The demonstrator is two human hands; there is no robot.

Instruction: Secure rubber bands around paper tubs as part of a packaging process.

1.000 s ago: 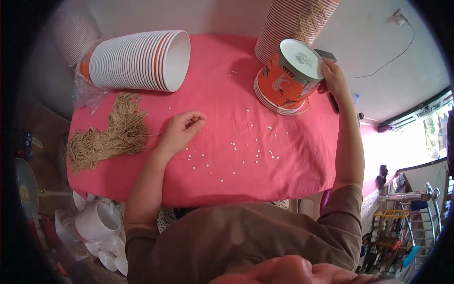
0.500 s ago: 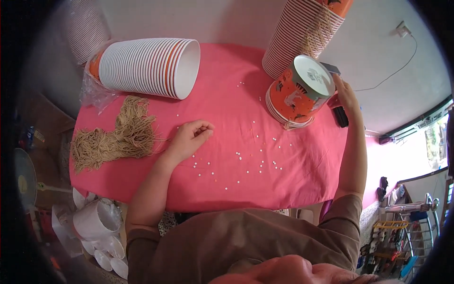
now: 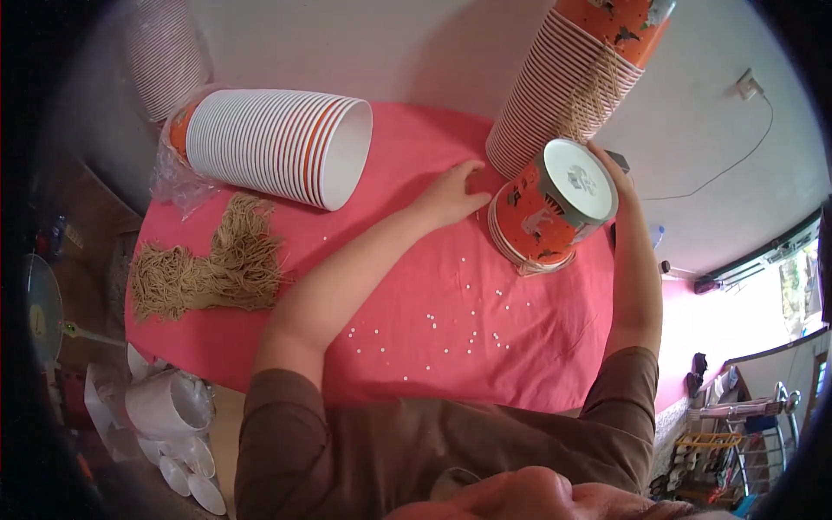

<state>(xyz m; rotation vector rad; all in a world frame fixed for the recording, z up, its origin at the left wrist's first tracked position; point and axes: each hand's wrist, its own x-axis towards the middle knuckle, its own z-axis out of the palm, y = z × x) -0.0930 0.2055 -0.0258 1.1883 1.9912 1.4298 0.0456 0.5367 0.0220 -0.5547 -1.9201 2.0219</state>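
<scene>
Your right hand (image 3: 617,178) curls around the short stack of upside-down orange paper cups (image 3: 548,208) on the pink counter (image 3: 416,286). Hold it steady. Your left hand (image 3: 452,192) lies flat beside it, fingers loose; slide it gently closer.

Right hand (image 3: 617,178) mostly hidden behind the tilted stack of orange cups (image 3: 548,212) — only fingers over the white base visible, grip impossible to judge. Dark object (image 3: 617,159) behind that hand too covered to identify. Left hand (image 3: 452,192) seen from the back, fingertips tucked beside the cup stack; whether anything is pinched, not discernible. Tall leaning stack of cups (image 3: 572,78) cut off by the upper edge. Small white beads (image 3: 431,320) on the pink cloth (image 3: 416,260) too tiny to make out — shape unclear. Far left and lower left corner dark and blurred; white cups (image 3: 165,407) there only partly readable.
</scene>
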